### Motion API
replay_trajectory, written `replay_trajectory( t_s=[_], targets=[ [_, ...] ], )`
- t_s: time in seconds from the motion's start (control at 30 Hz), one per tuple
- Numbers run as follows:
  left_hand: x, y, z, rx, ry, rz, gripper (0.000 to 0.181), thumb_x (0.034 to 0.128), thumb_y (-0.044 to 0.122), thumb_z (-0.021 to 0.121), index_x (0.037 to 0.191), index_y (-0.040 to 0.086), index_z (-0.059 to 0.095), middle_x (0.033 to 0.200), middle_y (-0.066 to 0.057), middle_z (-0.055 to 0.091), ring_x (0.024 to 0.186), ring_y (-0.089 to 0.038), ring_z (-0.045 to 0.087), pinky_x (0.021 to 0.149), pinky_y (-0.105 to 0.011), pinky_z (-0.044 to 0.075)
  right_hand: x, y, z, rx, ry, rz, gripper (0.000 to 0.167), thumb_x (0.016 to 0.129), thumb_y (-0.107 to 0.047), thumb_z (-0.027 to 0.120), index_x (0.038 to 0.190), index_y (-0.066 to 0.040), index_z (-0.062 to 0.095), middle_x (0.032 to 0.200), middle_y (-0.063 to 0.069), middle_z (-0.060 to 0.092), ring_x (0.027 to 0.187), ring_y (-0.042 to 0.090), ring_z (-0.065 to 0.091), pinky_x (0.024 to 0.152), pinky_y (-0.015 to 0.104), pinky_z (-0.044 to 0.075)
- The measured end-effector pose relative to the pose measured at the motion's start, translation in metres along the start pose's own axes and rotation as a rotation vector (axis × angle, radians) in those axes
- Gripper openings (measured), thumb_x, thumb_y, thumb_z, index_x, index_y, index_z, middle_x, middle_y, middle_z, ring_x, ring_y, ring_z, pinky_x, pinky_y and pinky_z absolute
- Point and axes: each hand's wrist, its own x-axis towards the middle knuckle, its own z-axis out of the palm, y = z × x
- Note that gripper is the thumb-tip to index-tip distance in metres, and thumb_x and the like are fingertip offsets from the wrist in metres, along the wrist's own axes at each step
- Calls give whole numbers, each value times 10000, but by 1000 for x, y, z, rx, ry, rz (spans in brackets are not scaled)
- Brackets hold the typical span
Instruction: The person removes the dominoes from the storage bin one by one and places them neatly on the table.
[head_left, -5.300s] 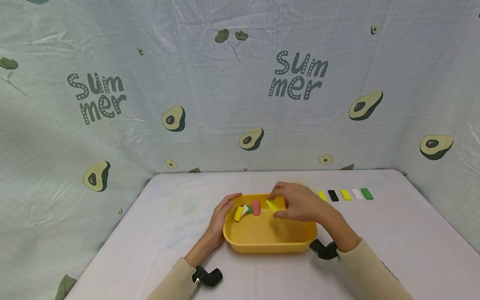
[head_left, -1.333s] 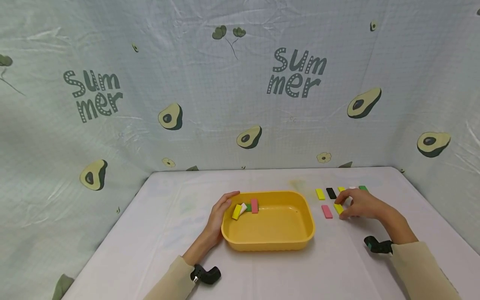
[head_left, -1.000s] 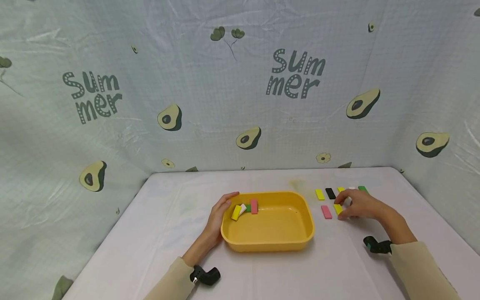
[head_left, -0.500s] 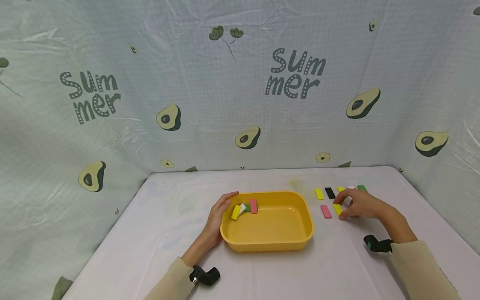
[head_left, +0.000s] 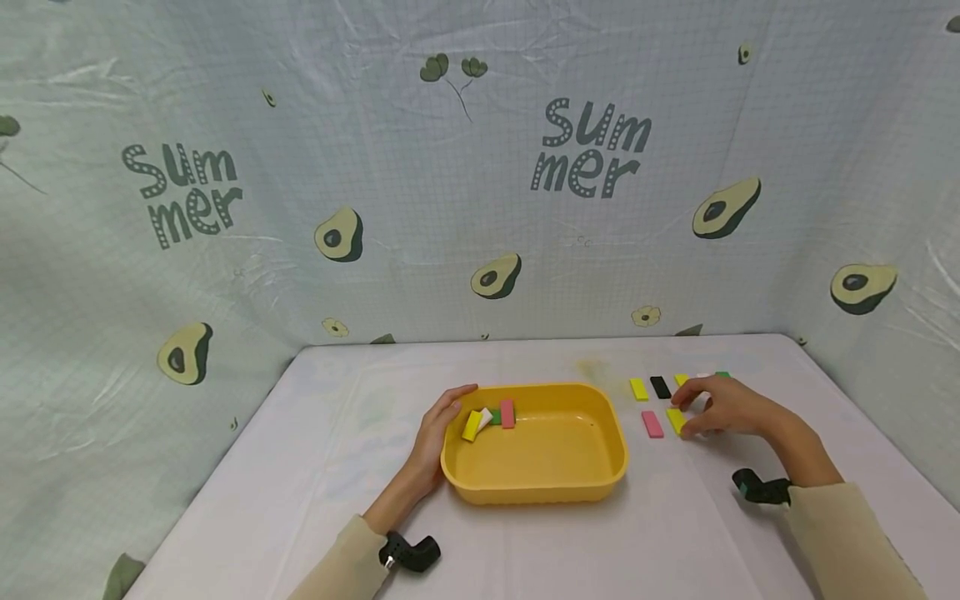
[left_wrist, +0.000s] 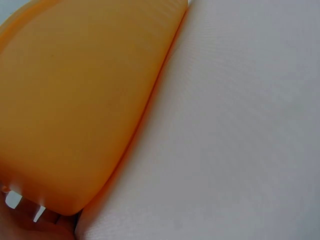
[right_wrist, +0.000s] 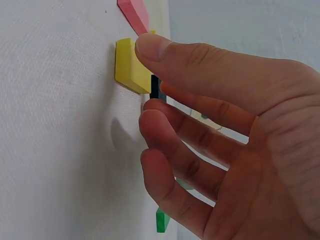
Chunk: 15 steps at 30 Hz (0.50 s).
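My left hand [head_left: 430, 446] holds the left side of a yellow plastic tub [head_left: 540, 496], its fingers along the outer wall and the back left corner. Inside the tub lie a yellow block [head_left: 472, 425], a white block [head_left: 485, 418], a green block [head_left: 495, 417] and a pink block [head_left: 507, 414]. On the table to the right, my right hand [head_left: 723, 408] hovers by another yellow block [head_left: 677, 421], fingers loosely bent. The right wrist view shows the thumb in front of that yellow block [right_wrist: 131, 67], with the other fingers apart from it. A second pink block [head_left: 652, 424] lies left of it.
Behind these runs a row: a yellow block [head_left: 638, 389], a black block [head_left: 661, 387], a yellow block [head_left: 681, 379], a mostly hidden white block and a green block [head_left: 722, 374]. A white cloth covers the table [head_left: 360, 433]; a printed curtain [head_left: 420, 167] stands behind.
My right hand has carried a yellow block from above the tub to the table beside the pink one, then let go and shifted slightly right. The left hand keeps its place.
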Motion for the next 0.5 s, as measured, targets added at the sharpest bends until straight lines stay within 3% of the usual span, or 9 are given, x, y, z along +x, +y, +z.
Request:
replay_trajectory(
  t_s=[0.5],
  targets=[
    [0, -1, -1, 3, 9, 0, 472, 1111, 294, 361, 1511, 80, 491, 1602, -130, 446, 1473, -317, 431, 1266, -510, 309, -5, -7, -6, -29, 80, -57, 447, 873, -259, 803, 1199, 14, 664, 1128, 170, 678, 795, 183, 577, 633, 300, 558]
  ],
)
